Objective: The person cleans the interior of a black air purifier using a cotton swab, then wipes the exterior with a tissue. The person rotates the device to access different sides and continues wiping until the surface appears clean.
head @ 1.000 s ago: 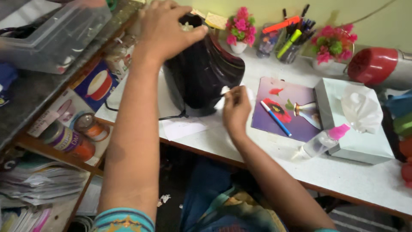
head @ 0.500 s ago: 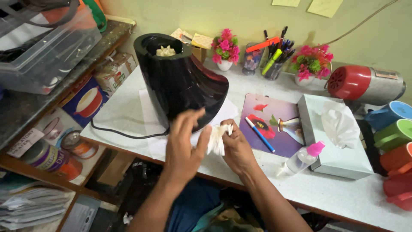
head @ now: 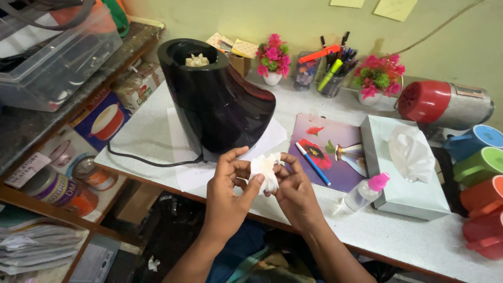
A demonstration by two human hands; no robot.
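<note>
both hands meet just above the front edge of the white table (head: 157, 131), and between them is a small crumpled white tissue (head: 263, 170). the left hand (head: 229, 189) has its thumb and fingers closed around the left side of this tissue, with the index finger raised a little. the right hand (head: 295, 187) pinches the right side of the same tissue with the fingertips bent inward, so the tissue is gripped from both sides and it hangs in the air, not touching the table. just behind the hands stands a glossy black curved appliance base (head: 215, 99) with a cream coloured coupling on its top, and its black cord (head: 149, 160) runs to the left over a white paper sheet (head: 181, 152). to the right of the hands lies a purple card with red flowers (head: 327, 149), and a blue and white pen (head: 313, 163) rests on it. further right are a pale green tissue box (head: 403, 183) with a tissue sticking out, and a small clear bottle with a pink cap (head: 362, 194) lying beside it.
</note>
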